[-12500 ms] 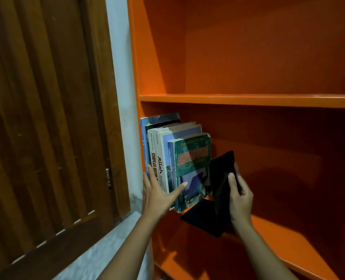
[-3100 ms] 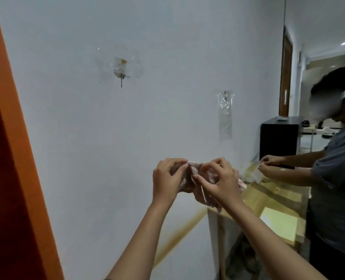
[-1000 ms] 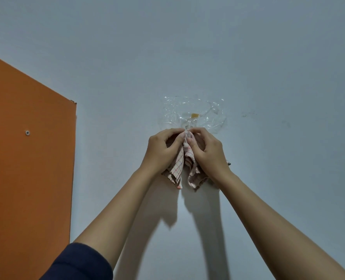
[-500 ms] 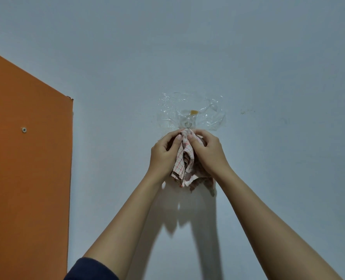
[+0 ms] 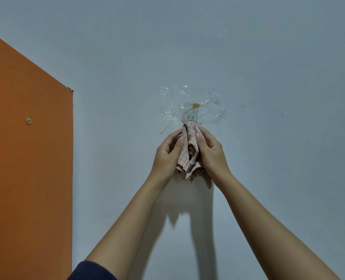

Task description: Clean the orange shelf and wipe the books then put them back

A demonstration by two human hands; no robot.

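Head view, looking up. Pale wall fills the frame behind and all round both hands. Orange shelf, side panel only, stands well to the left of the left hand; its boards and the books are out of sight.

Left hand and right hand are raised together against the wall, fingers curled, each pinching one side of a red-checked cloth bunched between them. The cloth's top edge pokes out above the fingertips.

Just above the hands sits a crinkled patch of clear tape, and at its middle a small hook, touching or almost touching the cloth's top. A screw head shows in the panel, far left of the hands.

We judge the step to be handling the wiping cloth at its hook; whether it goes on or comes off we cannot tell. Either way, we reckon the next move wants a light touch, since only tape seems to hold the hook.
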